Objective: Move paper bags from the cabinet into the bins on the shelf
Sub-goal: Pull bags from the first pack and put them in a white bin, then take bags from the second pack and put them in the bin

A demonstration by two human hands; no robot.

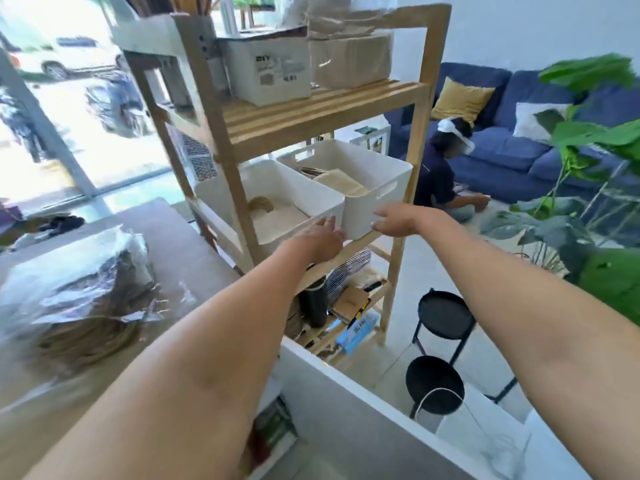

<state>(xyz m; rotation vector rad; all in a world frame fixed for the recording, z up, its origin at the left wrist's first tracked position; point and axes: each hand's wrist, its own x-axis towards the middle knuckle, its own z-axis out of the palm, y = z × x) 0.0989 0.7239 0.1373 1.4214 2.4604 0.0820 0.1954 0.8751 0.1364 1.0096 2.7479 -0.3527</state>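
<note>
Head view: two white, smooth plastic rectangular bins sit side by side on the slatted wooden shelf (pixel 311 114), long axes running near to far. Right bin (pixel 374 202) holds flat tan paper bags (pixel 341 181); left bin (pixel 277 216) likewise. Left hand (pixel 320 237) and right hand (pixel 394 220), fingers straight, touch the near rims.

bins (pixel 377 202) open on top; upper shelf board (pixel 311 112) overhangs them; post (pixel 228 161) blocks left bin.

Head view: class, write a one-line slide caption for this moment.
Both hands, left and right, reach the front of two white bins holding paper bags on the wooden shelf.
</note>
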